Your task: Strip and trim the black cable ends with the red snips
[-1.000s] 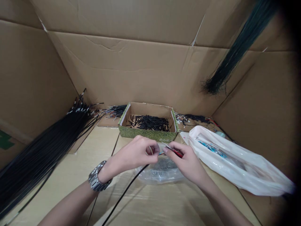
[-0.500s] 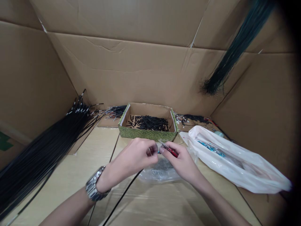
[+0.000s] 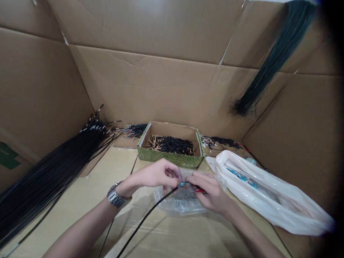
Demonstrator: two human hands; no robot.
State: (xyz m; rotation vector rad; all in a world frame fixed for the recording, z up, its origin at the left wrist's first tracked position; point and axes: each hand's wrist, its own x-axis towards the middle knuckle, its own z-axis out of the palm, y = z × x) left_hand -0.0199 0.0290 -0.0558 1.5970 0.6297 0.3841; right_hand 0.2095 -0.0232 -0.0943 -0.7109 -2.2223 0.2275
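A black cable (image 3: 150,211) rises from the lower edge of the view to its stripped end, where blue and coppery strands (image 3: 182,185) show. My left hand (image 3: 161,174), with a metal watch on its wrist, is closed, its thumb and finger pinching at this end. My right hand (image 3: 208,188) is curled round a small red-handled tool (image 3: 199,189); its metal tips are hidden now, so its exact kind is unclear. The right fingertips meet the strands from the other side. Beneath both hands lies a clear plastic bag (image 3: 174,209) with printed letters.
Behind the hands stands a green patterned box (image 3: 169,158) with short black pieces in it. A thick bundle of black cables (image 3: 53,166) lies left. At right rests a white plastic bag (image 3: 268,200) with blue-tipped items. Dark thin strands (image 3: 274,61) hang upper right. Cardboard walls (image 3: 161,82) surround the table.
The hands have tilted, and the cable's blue and coppery end now shows between them. The red-handled tool has turned back into the right palm. The view has shifted slightly.
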